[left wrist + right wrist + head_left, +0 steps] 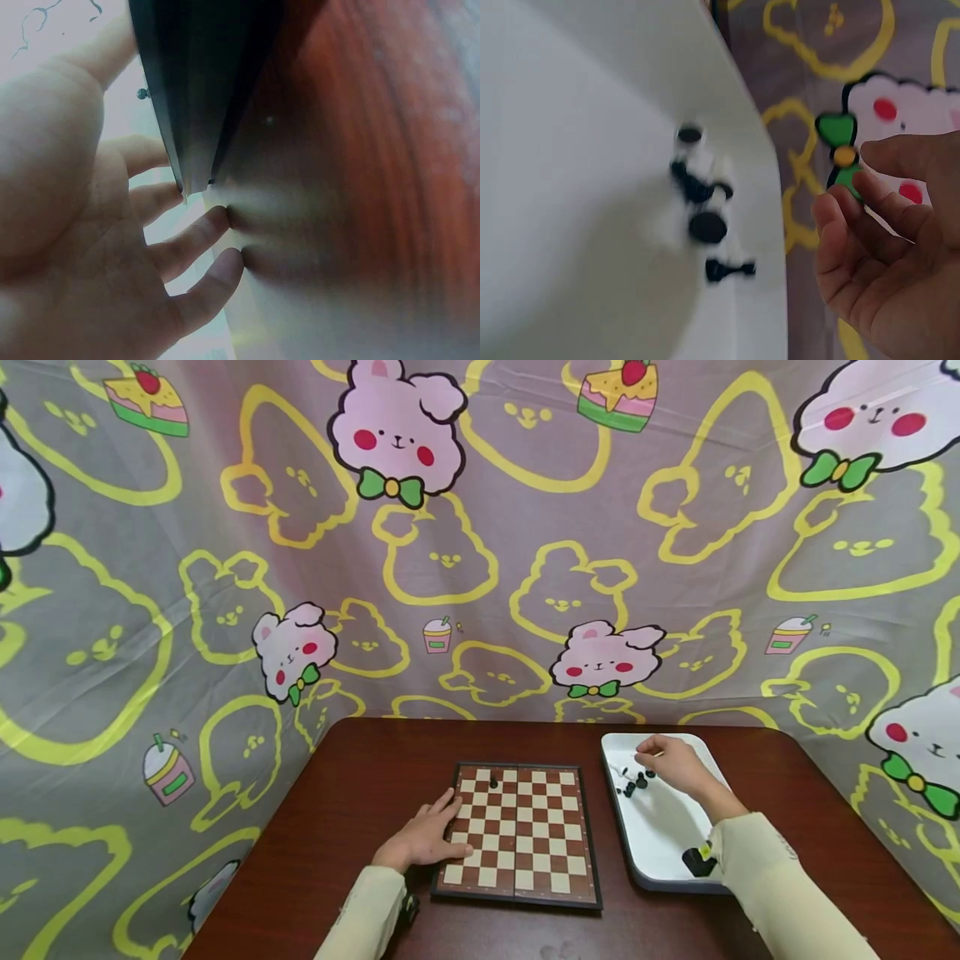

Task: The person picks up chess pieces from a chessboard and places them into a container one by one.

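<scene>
A brown-and-cream chessboard (pixel 514 835) with a dark frame lies flat on the table. One small black chess piece (pixel 493 782) stands near its far edge. My left hand (pixel 426 835) rests at the board's left edge, thumb over the squares; in the left wrist view its fingers (pixel 202 289) are spread beside the dark board side (pixel 199 82). My right hand (pixel 678 767) hovers over the far part of a white tray (pixel 663 835), beside several black and white chess pieces (pixel 707 227). Its fingers are loosely bent, with nothing visible between thumb and fingertips.
The dark reddish wooden table (pixel 360 768) surrounds board and tray. A fabric backdrop (pixel 480 543) with cartoon bunnies hangs behind and at the sides. The tray has raised walls and stands right of the board, with a gap between them.
</scene>
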Demonstrator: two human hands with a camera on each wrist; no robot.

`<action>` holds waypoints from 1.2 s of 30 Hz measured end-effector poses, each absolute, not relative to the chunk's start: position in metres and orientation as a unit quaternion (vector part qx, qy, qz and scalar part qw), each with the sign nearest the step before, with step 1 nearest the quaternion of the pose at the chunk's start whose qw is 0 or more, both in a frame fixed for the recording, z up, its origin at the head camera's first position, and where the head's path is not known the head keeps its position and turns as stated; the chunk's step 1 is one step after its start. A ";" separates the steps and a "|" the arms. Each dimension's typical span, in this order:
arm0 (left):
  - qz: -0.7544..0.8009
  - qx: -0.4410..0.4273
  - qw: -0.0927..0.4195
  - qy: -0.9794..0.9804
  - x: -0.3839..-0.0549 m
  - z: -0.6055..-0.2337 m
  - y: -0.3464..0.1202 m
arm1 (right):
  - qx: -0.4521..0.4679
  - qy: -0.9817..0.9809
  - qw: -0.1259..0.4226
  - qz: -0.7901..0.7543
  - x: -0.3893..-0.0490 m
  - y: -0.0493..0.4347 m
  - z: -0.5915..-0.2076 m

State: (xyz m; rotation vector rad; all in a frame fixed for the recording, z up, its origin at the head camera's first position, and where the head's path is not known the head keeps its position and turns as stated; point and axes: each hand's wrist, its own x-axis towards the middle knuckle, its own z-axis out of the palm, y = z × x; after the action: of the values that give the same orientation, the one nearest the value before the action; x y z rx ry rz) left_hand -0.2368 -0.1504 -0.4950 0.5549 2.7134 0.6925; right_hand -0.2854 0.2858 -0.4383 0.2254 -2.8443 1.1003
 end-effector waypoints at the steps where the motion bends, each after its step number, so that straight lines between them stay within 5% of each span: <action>1: 0.240 0.193 0.142 0.941 -0.237 -0.495 -0.150 | 0.076 -0.929 0.044 0.359 -0.286 0.281 -0.437; 36: 0.242 0.198 0.137 0.940 -0.235 -0.491 -0.151 | 0.174 -0.890 -0.052 0.418 -0.282 0.127 -0.461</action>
State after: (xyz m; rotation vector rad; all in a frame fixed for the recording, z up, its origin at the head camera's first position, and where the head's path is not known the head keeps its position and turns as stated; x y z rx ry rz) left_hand -0.2351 -0.1512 -0.4906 0.5721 2.7200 0.7016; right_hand -0.2824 0.1269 -0.4612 0.5649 -2.8936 1.3592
